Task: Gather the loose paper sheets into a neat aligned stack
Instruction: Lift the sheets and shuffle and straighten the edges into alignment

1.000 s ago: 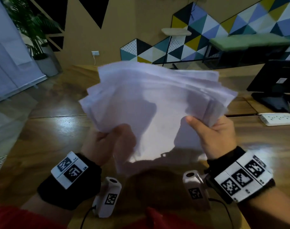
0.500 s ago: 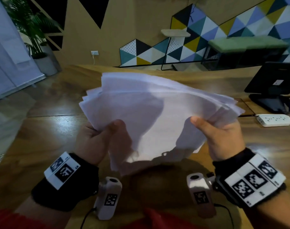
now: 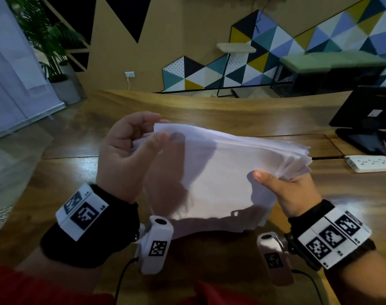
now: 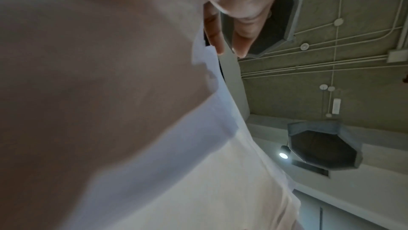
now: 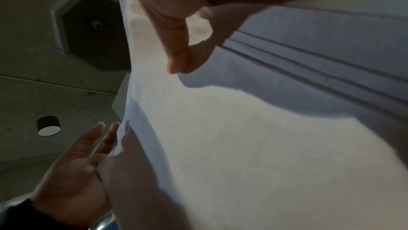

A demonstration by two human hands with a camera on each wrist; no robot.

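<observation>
Gripping the paper sheets (image 3: 220, 172) at their right side, my right hand (image 3: 293, 194) pinches them with the thumb on top and the other fingers hidden below, so the whole bundle does not drop. It hangs in the air above the wooden surface (image 3: 209, 111), tilted a little. My left hand (image 3: 126, 155) is at the left end. Its fingers (image 5: 103, 137) are nearly straight and lie against the edges, and the thumb rests on the top sheet. I judge that I press this end to push the edges level. At the right corner the sheets are fanned and not aligned, so the stack is not yet neat. A power strip (image 3: 371, 163) lies on the surface, well apart.
</observation>
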